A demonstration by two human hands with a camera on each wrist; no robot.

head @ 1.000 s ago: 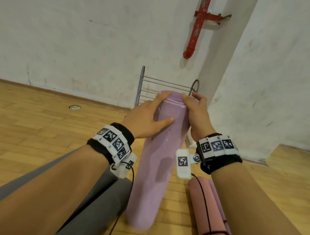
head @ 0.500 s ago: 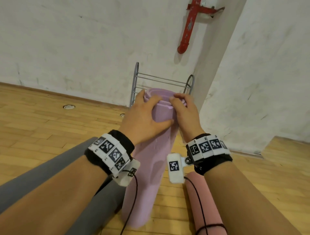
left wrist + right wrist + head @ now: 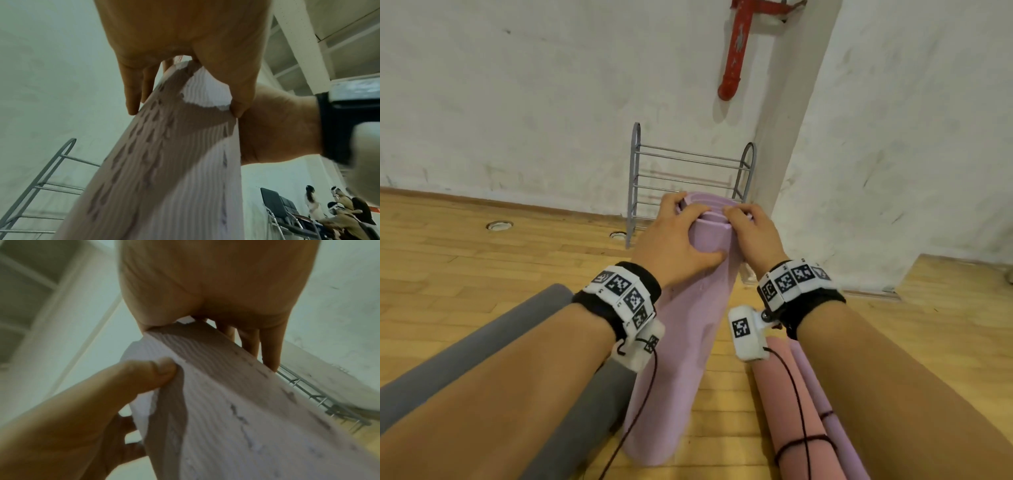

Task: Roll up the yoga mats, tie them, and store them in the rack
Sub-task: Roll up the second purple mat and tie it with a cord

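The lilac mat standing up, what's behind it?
Behind the lilac mat stands a metal rack against the white wall. The rack's lower shelves are hidden by the mat and hands.

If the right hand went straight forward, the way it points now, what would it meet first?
Most likely the metal rack at the wall. The right hand grips the top of the lilac mat and points toward it. Depth is unclear, so the white wall beside the rack is possible.

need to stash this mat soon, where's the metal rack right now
In the head view the grey metal wire rack stands against the white wall, straight ahead, just behind the upright lilac rolled mat.
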